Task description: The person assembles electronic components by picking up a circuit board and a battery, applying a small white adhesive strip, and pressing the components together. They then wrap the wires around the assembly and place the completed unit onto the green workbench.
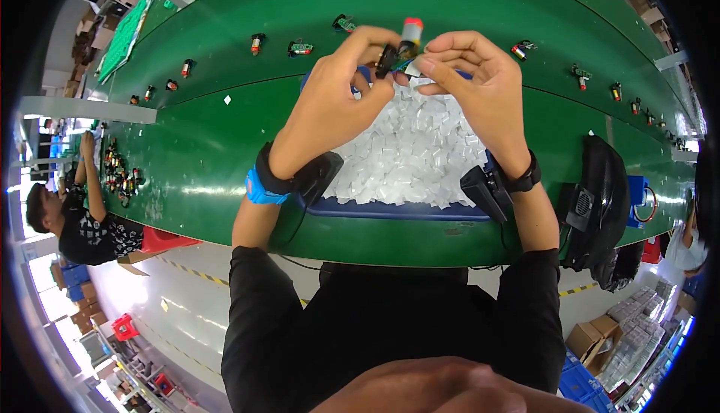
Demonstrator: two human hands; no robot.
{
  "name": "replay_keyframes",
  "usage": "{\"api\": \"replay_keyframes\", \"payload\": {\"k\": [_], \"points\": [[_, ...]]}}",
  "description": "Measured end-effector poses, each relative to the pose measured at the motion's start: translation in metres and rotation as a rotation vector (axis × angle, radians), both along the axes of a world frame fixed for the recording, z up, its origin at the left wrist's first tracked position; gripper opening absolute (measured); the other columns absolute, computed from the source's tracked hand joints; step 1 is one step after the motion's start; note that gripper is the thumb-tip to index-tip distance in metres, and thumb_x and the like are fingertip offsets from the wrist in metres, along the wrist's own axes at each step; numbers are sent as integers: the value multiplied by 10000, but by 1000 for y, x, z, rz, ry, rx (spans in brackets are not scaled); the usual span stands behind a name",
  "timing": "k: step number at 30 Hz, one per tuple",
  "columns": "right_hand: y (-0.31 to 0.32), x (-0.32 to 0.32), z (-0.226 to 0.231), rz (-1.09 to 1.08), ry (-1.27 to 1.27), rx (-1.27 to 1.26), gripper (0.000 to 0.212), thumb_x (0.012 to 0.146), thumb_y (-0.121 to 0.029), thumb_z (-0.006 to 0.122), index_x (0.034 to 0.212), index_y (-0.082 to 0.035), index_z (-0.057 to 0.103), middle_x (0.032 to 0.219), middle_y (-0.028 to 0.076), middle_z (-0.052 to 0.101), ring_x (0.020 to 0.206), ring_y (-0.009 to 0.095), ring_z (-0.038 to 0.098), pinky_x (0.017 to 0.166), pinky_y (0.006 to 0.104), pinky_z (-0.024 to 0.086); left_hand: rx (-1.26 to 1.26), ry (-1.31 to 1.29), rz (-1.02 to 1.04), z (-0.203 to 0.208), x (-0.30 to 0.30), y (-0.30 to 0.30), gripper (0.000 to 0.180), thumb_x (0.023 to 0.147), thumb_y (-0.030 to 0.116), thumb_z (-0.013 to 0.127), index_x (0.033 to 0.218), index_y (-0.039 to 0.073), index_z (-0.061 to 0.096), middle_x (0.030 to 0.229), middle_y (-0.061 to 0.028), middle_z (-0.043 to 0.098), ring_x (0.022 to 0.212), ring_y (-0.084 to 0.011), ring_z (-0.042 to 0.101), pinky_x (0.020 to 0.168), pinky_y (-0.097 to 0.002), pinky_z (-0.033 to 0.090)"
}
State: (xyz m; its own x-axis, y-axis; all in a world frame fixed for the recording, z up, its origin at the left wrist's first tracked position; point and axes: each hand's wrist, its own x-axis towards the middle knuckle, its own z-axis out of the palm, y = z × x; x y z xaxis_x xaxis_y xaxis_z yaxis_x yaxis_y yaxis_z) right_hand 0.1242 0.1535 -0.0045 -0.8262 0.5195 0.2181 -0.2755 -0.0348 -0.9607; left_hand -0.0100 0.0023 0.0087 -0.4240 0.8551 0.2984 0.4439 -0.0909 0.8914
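Between the fingers of my left hand (334, 102) is a small electronic assembly (387, 60), with a round black part, thin wires and a red-ended silver cylinder. Motion blurs parts of it. My right hand (480, 79) is closed close beside it, thumb and forefinger pinching a small white piece (414, 70) at the wires. Whether that piece touches the assembly, I cannot tell. Both hands are above a blue tray (397, 210) filled with many small white pieces (405, 143).
Similar assemblies lie spaced along the green bench, including one with a green board (300, 48) and another at right (522, 50). A black bag (606, 188) rests at the bench's right. At left, a co-worker (90, 218) sits by a cluster of assemblies (120, 173).
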Motion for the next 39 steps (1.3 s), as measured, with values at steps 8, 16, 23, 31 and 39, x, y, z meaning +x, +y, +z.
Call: {"api": "replay_keyframes", "payload": {"k": [8, 16, 23, 31, 39], "points": [[2, 3, 4, -66, -61, 361, 139, 897, -31, 727, 1004, 32, 663, 1018, 81, 668, 897, 141, 693, 663, 273, 632, -82, -180, -128, 3, -5, -7, 399, 945, 177, 698, 1281, 5, 566, 1054, -100, 643, 860, -123, 615, 687, -260, 562], [5, 7, 8, -70, -124, 544, 147, 896, -44, 721, 993, 31, 641, 1056, 64, 580, 880, 133, 676, 614, 250, 628, -68, -215, -143, 2, -3, -8, 379, 971, 179, 670, 1281, -14, 568, 1030, -90, 642, 852, -121, 615, 674, -272, 574], [7, 10, 10, -24, -7, 875, 119, 900, -46, 702, 983, 12, 641, 1048, 77, 591, 902, 190, 679, 710, 300, 589, -71, -248, -111, 1, -5, -6, 332, 970, 183, 671, 1224, -10, 580, 979, -78, 650, 823, -116, 618, 646, -266, 563], [24, 18, 13, -201, -258, 1137, 207, 866, -57, 724, 1061, -18, 668, 1088, 101, 678, 973, 253, 671, 776, 337, 562, -122, -129, -59, 6, -7, -7, 288, 964, 212, 676, 1151, 12, 586, 904, -57, 666, 742, -108, 622, 601, -262, 534], [19, 8, 8, -59, 72, 1212, 244, 812, -92, 765, 1031, -31, 674, 981, 81, 689, 903, 277, 660, 767, 340, 539, -177, 155, -51, -5, 6, -6, 235, 959, 198, 637, 1091, 13, 575, 826, -104, 686, 627, -165, 643, 579, -294, 515]]}}
